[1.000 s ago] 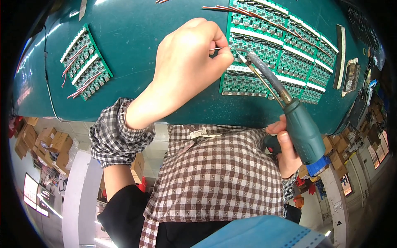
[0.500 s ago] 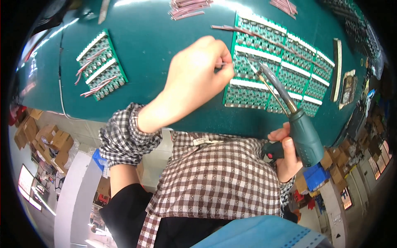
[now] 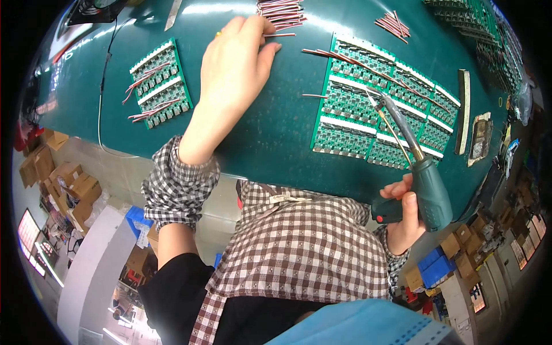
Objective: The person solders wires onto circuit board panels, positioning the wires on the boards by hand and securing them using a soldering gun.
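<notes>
My left hand [image 3: 233, 72] reaches to the far side of the green table, beside a pile of thin wires [image 3: 283, 12]. Its thumb and forefinger are apart, with one loose wire [image 3: 282, 35] between them. In my right hand [image 3: 407, 224] is a dark green soldering gun [image 3: 432, 198]. Its tip and a thin side tube converge over a large panel of green circuit boards [image 3: 345, 137]. A short wire [image 3: 313, 96] sticks out from that panel's left edge. Longer brown wires [image 3: 322, 53] lie slantwise across the boards.
A smaller circuit board panel [image 3: 164, 86] with wires on it lies at the left. Another wire pile [image 3: 395, 26] is at the back. At the right are a pale bar [image 3: 462, 112], a stained block [image 3: 480, 138] and stacked boards [image 3: 468, 24]. A cable [image 3: 100, 118] hangs over the left edge.
My left hand has moved from the large panel's left edge up to the wire pile. The wire it pinched is now left at that edge. My right hand still holds the soldering gun.
</notes>
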